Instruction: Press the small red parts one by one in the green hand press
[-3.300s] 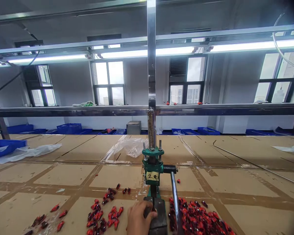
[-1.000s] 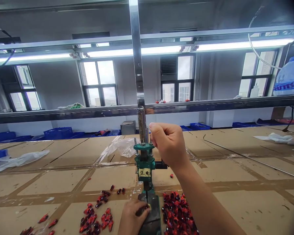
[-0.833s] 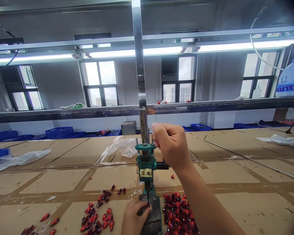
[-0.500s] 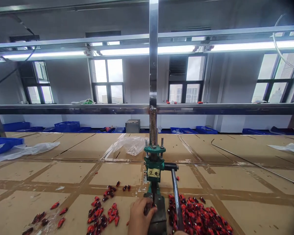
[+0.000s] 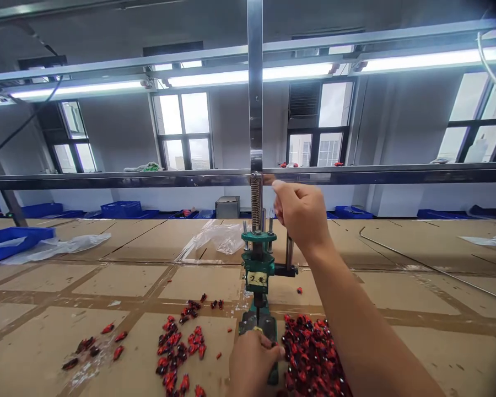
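A green bench hand press (image 5: 258,270) with a "2#" label stands on the cardboard-covered table (image 5: 119,278). Its steel lever (image 5: 289,253) points upward, and its top end disappears behind my right hand (image 5: 300,215). That hand is raised beside the press spring (image 5: 255,203), its fingers curled together. My left hand (image 5: 252,364) rests low at the press base (image 5: 256,325), closed over a small part that its fingers mostly hide. Red and black small parts lie in heaps left (image 5: 173,347) and right (image 5: 312,358) of the press.
A steel upright (image 5: 255,82) rises behind the press to a horizontal rail (image 5: 355,175). Clear plastic film (image 5: 219,240) lies behind the press. A blue tray (image 5: 12,242) sits at the far left, and blue crates (image 5: 122,209) line the far wall.
The press lever has swung from low on the right up to near vertical. My right hand has risen from the bottom edge to beside the spring. The view has tilted slightly.
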Demonstrator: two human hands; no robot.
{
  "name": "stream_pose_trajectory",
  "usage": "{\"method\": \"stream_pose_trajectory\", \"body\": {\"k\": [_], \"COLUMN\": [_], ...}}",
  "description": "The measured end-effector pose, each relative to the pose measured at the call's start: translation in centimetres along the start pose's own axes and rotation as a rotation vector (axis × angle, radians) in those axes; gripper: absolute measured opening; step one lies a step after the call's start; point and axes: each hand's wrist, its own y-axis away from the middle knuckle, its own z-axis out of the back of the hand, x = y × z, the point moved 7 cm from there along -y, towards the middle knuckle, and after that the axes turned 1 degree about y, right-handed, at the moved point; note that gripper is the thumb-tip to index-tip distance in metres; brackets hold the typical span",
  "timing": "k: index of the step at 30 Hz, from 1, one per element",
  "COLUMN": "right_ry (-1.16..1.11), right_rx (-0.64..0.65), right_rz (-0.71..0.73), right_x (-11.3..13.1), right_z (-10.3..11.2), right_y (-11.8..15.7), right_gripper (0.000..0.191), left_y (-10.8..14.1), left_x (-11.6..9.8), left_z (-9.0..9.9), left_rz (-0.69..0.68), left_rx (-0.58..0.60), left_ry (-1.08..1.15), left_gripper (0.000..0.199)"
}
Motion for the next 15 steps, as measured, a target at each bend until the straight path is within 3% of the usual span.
{"method": "stream_pose_trajectory", "body": {"k": [2,4,6,8,11,15], "right_ry": [-0.018,-0.018,-0.025,-0.031,-0.028,-0.045], "right_rx": [-0.021,-0.034,-0.039,-0.045,-0.04,-0.032], "right_rz": [-0.003,0.017,0.023,0.01,0.004,0.003], "right_x": [-1.3,-2.0,-2.2,-2.1,-1.7,-1.7], "right_z": [-0.3,-0.4,-0.4,-0.4,-0.4,-0.3], "right_y": [-2.6,-3.4,-3.1,-2.6,-2.1,-2.2], "right_gripper": [0.049,0.048,0.048,0.049,0.049,0.049], "left_y": [0.6,0.5,0.0,-1.0,-2.4,-2.8], "left_x": [0.8,3.1,6.4,9.4,11.8,11.7], "left_z": [1.0,3.7,6.8,8.6,8.7,7.8], "left_rz": [-0.007,0.002,0.054,0.092,0.054,0.029], "left_rx": [0.005,-0.087,-0.187,-0.184,-0.066,0.001], "left_ry": [0.016,-0.07,-0.29,-0.514,-0.621,-0.661], "left_gripper": [0.035,0.033,0.03,0.029,0.04,0.053]}}
